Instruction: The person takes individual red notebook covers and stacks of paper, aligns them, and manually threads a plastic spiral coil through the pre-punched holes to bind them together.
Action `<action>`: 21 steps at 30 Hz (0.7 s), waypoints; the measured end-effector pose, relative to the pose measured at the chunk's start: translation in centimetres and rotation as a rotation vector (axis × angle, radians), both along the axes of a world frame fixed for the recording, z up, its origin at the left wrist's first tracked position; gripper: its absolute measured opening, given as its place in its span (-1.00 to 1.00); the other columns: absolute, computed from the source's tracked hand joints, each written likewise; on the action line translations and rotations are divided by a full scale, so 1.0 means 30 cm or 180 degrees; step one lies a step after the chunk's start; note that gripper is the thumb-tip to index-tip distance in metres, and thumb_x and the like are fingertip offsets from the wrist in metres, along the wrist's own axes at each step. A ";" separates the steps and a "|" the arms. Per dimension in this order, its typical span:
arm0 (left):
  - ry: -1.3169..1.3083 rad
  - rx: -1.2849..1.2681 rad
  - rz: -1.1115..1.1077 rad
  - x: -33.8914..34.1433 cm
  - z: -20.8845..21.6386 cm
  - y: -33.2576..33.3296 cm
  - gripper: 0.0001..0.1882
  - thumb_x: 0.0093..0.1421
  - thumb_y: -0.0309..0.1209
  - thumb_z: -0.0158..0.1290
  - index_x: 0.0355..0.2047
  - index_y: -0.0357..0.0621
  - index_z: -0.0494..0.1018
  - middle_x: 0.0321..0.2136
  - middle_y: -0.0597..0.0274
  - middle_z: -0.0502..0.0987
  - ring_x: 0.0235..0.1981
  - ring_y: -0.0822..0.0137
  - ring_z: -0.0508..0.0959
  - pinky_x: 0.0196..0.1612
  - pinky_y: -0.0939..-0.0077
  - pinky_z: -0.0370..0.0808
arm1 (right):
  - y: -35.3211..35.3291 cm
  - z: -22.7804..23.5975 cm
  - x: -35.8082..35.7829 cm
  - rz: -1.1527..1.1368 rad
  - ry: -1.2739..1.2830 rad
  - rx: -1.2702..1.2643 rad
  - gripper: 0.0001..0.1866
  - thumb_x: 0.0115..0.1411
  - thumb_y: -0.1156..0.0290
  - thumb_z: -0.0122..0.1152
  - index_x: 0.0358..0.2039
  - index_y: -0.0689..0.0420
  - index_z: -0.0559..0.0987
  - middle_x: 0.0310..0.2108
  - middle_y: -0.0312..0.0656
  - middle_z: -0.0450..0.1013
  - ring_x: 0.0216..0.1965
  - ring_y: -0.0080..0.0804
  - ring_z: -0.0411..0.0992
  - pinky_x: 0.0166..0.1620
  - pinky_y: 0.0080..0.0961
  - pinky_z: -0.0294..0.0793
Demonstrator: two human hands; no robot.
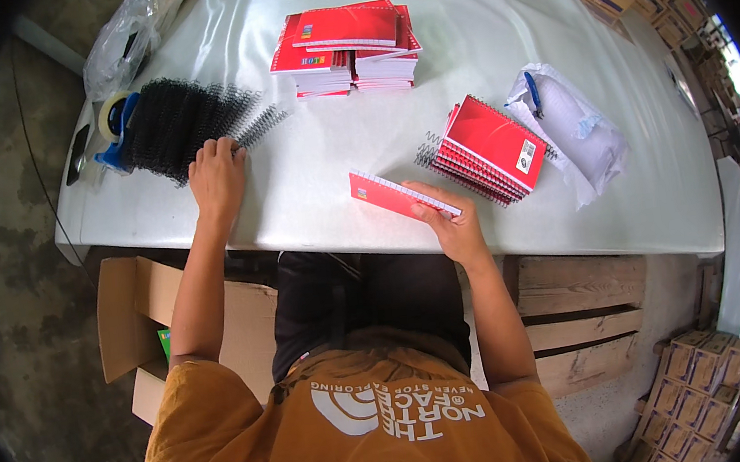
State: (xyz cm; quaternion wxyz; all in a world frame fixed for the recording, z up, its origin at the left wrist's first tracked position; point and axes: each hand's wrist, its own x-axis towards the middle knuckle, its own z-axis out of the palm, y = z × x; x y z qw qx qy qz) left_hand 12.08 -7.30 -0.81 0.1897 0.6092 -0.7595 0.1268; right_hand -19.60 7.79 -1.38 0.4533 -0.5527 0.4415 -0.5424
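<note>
My right hand (454, 221) grips a thin red notebook (389, 198), tilted near the table's front edge; a row of punched holes runs along its upper edge, with no coil in it. At the left, the fingers of my left hand (219, 176) are bent together at the edge of a pile of black spiral coils (178, 129), closed on a coil there; the fingertips are partly hidden. Red notebooks without coils (345, 42) stand in stacks at the far middle. Right of my right hand lies a stack of spiral-bound red notebooks (491, 144), coils along their edges.
Blue-handled pliers (534, 93) rest on a white cloth-like bundle (579, 135) at the right. A blue tape dispenser (116, 135) and a clear plastic bag (133, 40) lie left. An open cardboard box (250, 323) and a wooden crate (580, 286) stand below the white-covered table (312, 187).
</note>
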 end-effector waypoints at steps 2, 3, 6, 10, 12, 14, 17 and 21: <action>0.0119 -0.0088 0.0046 0.003 0.010 -0.008 -0.81 0.11 -0.26 0.05 -0.32 -0.06 0.42 -0.36 0.23 0.45 -0.25 0.17 0.46 -0.21 0.23 0.33 | 0.000 -0.004 -0.009 -0.0092 -0.0136 0.0053 -0.71 0.16 0.53 0.13 -0.08 0.29 0.51 -0.16 -0.16 0.50 -0.14 -0.57 0.41 -0.05 -0.62 0.37; 0.0190 -0.0138 0.0101 0.008 0.020 -0.007 -0.81 0.11 -0.26 0.05 -0.32 -0.06 0.42 -0.36 0.23 0.45 -0.25 0.16 0.46 -0.22 0.23 0.34 | 0.000 -0.005 -0.013 -0.0139 -0.0205 0.0078 -0.71 0.16 0.53 0.13 -0.09 0.29 0.51 -0.16 -0.16 0.50 -0.15 -0.57 0.41 -0.06 -0.63 0.37; 0.0049 -0.0004 0.0318 0.006 0.007 0.034 -0.81 0.13 -0.25 0.03 -0.33 -0.06 0.43 -0.36 0.24 0.46 -0.26 0.16 0.47 -0.24 0.23 0.36 | 0.008 -0.007 -0.020 -0.0158 -0.0152 0.0037 -0.72 0.16 0.53 0.13 -0.09 0.30 0.51 -0.16 -0.15 0.50 -0.15 -0.57 0.41 -0.06 -0.62 0.37; -0.0345 0.0211 0.0283 0.011 0.018 0.031 -0.77 0.16 -0.20 0.01 -0.30 -0.07 0.44 -0.36 0.22 0.46 -0.26 0.13 0.48 -0.25 0.22 0.37 | 0.005 -0.009 -0.016 -0.0171 -0.0151 0.0022 -0.72 0.17 0.53 0.12 -0.10 0.30 0.51 -0.16 -0.15 0.50 -0.15 -0.57 0.40 -0.05 -0.62 0.37; -0.0089 -0.0019 0.0344 0.045 0.007 -0.006 -0.74 0.16 -0.17 0.00 -0.30 -0.08 0.44 -0.36 0.20 0.47 -0.25 0.12 0.48 -0.24 0.20 0.37 | 0.002 -0.003 -0.010 -0.0139 -0.0287 0.0107 -0.72 0.16 0.53 0.12 -0.10 0.31 0.51 -0.15 -0.15 0.50 -0.14 -0.56 0.40 -0.04 -0.62 0.37; 0.0156 0.0012 0.0416 0.018 0.039 -0.013 -0.73 0.16 -0.15 -0.01 -0.31 -0.08 0.44 -0.36 0.19 0.47 -0.24 0.12 0.48 -0.24 0.20 0.37 | 0.004 -0.007 -0.017 -0.0158 -0.0205 0.0078 -0.72 0.16 0.54 0.12 -0.10 0.31 0.51 -0.15 -0.15 0.50 -0.14 -0.56 0.40 -0.04 -0.62 0.37; 0.0103 0.0388 0.0597 -0.017 0.072 0.019 -0.72 0.15 -0.14 -0.01 -0.33 -0.10 0.44 -0.37 0.18 0.47 -0.24 0.12 0.49 -0.23 0.20 0.38 | 0.006 -0.009 -0.021 -0.0186 -0.0263 0.0092 -0.72 0.16 0.55 0.12 -0.10 0.31 0.51 -0.14 -0.15 0.49 -0.14 -0.56 0.40 -0.04 -0.62 0.37; -0.0059 0.0317 0.0580 0.001 0.036 0.024 -0.72 0.11 -0.14 0.05 -0.36 -0.08 0.51 -0.34 0.20 0.50 -0.27 0.12 0.50 -0.22 0.21 0.41 | 0.004 -0.010 -0.015 -0.0214 -0.0234 -0.0018 -0.72 0.16 0.55 0.12 -0.10 0.30 0.51 -0.14 -0.16 0.49 -0.14 -0.56 0.40 -0.04 -0.62 0.37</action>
